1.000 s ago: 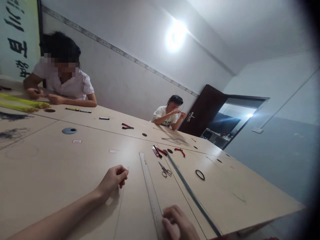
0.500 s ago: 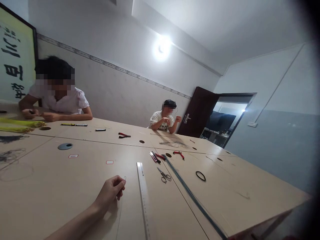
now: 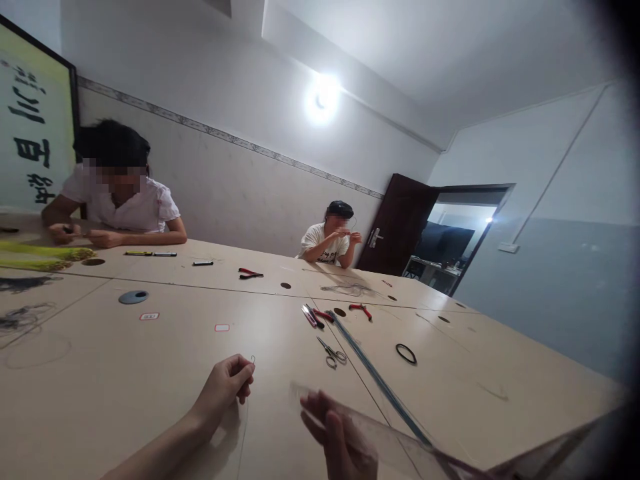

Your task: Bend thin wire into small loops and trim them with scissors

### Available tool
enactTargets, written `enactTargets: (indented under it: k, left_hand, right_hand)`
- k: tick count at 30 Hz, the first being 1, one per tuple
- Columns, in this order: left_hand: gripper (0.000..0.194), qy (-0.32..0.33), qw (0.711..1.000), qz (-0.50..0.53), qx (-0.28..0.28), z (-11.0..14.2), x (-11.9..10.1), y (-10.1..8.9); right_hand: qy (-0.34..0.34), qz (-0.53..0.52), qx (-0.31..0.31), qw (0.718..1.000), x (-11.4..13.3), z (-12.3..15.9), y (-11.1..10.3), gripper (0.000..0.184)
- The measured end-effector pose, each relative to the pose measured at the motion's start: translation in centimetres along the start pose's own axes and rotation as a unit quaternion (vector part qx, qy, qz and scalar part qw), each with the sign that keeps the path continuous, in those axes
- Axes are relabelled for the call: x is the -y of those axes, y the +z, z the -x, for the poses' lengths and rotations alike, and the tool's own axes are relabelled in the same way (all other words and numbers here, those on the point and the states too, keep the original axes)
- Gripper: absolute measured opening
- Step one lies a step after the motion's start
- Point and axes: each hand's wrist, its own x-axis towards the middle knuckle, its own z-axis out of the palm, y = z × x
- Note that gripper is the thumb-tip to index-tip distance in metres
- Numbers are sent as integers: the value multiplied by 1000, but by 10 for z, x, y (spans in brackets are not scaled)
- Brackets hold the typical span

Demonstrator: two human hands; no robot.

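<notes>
My left hand (image 3: 223,387) rests low over the pale table top (image 3: 125,373), pinching a thin wire (image 3: 245,427). A tiny hooked end of the wire sticks up above my fingertips, and its length hangs down past my palm. My right hand (image 3: 336,437) holds a clear plastic ruler (image 3: 380,443) raised off the table at a slant. Nearest that hand lie a long blue-grey strip (image 3: 377,380) and a pair of small scissors (image 3: 330,352).
Red-handled pliers (image 3: 361,309) and a black rubber ring (image 3: 406,353) lie on the table, and yellow cord bundles (image 3: 43,257) lie at far left. One co-worker (image 3: 120,193) sits at left, another (image 3: 330,240) farther back. A dark door (image 3: 400,223) stands open.
My right hand has come back into view and lifted the ruler off the table. The view has levelled and shifted. My left hand still pinches the wire.
</notes>
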Motion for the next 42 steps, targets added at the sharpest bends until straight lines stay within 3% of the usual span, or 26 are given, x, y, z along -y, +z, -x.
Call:
enactTargets:
  k: [5, 10, 14, 18, 24, 28, 42]
  left_hand:
    - [26, 2, 999, 36, -22, 2, -3, 1]
    - [23, 8, 994, 83, -70, -1, -4, -1]
    - [18, -10, 989, 107, -104, -1, -4, 0]
    - [12, -35, 984, 124, -120, 3, -9, 2]
    - [10, -67, 983, 133, -108, 5, -14, 2]
    - [20, -54, 987, 120, -92, 7, -17, 2]
    - [19, 9, 998, 26, -58, 16, -25, 3]
  right_hand:
    - [-38, -75, 18, 996, 5, -61, 47, 41]
    - [-24, -114, 58, 991, -22, -92, 75, 36]
    - [12, -118, 82, 990, -46, -88, 70, 37]
    - [39, -113, 123, 985, -42, -82, 60, 42]
    - [97, -105, 193, 971, -38, -79, 53, 28]
    - [109, -104, 222, 963, -41, -76, 50, 20]
    - [122, -121, 249, 953, -34, -74, 47, 12]
